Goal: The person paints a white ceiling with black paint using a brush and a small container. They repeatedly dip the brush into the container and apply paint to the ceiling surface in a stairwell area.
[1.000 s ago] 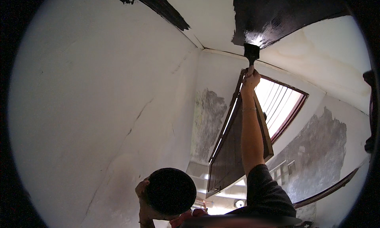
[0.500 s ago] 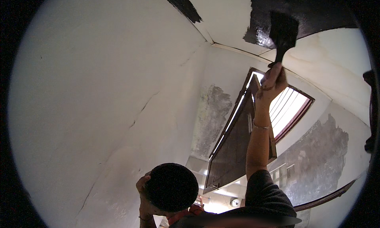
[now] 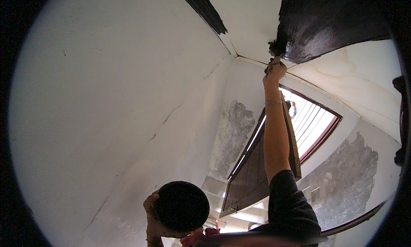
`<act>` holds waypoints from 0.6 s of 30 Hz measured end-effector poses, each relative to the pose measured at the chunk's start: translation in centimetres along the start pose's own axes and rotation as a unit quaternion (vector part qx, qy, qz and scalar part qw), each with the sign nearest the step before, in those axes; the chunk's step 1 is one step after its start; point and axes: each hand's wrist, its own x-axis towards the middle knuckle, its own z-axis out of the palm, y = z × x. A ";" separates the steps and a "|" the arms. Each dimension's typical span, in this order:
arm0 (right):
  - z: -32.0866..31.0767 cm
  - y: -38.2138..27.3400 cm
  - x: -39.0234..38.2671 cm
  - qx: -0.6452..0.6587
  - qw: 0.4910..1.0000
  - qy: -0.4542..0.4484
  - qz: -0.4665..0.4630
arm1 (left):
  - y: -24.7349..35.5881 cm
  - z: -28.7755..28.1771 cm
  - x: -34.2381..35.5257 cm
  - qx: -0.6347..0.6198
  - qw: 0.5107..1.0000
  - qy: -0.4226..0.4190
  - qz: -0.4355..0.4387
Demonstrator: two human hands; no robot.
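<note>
Nearest, the left hand (image 3: 150, 208) is clasping the side of a round, matte black container (image 3: 182, 206), whose inside is too dark to read. On the right, a dark short sleeve (image 3: 291, 204) is covering the upper arm, and a thin pale band (image 3: 273, 102) is circling the wrist. Above it, the right hand (image 3: 275, 69) is closing tightly around a black-coated paintbrush (image 3: 278, 51), which is standing at the left edge of a broad, glossy black painted area (image 3: 334, 24) on the white ceiling (image 3: 252, 20); its bristles are blending into the paint. A separate ragged black stripe (image 3: 203, 9) is lying to the left. Farther off, a dark brown wooden shutter (image 3: 246, 182) is hanging open beside a bright barred window (image 3: 314, 118), partly behind the forearm.
</note>
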 end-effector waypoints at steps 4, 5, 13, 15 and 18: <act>1.4 -6.5 -7.1 0.063 0.994 -0.073 -0.061 | 0.4 0.4 -0.2 0.009 1.000 -0.006 0.011; 1.5 -7.9 -9.0 0.052 0.991 -0.083 -0.093 | 0.4 0.4 -0.2 0.011 1.000 -0.007 0.014; 0.2 -15.1 -17.5 -0.037 0.959 -0.108 -0.260 | 0.4 2.2 0.3 0.030 0.999 -0.025 0.036; -0.2 -16.0 -18.3 -0.040 0.947 -0.102 -0.303 | 0.7 3.2 0.4 0.039 0.998 -0.034 0.049; -0.4 -16.7 -18.0 -0.038 0.936 -0.103 -0.334 | 1.7 5.4 0.2 0.073 0.993 -0.051 0.072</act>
